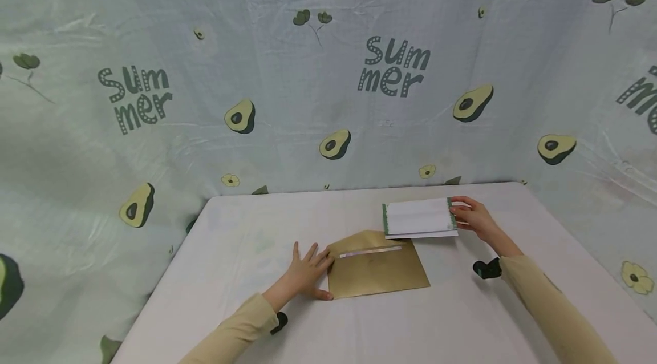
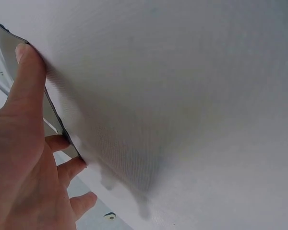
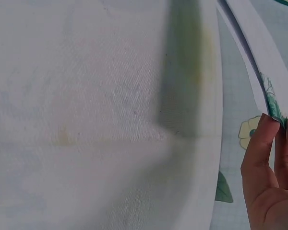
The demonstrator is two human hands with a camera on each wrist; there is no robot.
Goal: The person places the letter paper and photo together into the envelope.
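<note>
A gold envelope (image 1: 377, 273) lies on the white table with its pointed flap spread toward the back. Across it, just below the flap, runs a pale strip (image 1: 370, 251). My left hand (image 1: 305, 271) rests at the envelope's left edge, fingers spread and thumb by the near corner; the left wrist view shows the thumb (image 2: 30, 76) along that edge. Above the envelope's far right part, my right hand (image 1: 474, 218) holds a folded white paper (image 1: 418, 217) with green patterned side borders. Thumb and fingers (image 3: 259, 148) pinch its right end in the right wrist view.
The white table (image 1: 256, 238) ends at a back edge against a hanging cloth (image 1: 287, 79) printed with avocados and lettering. Dark wrist-worn devices (image 1: 486, 269) sit under both forearms.
</note>
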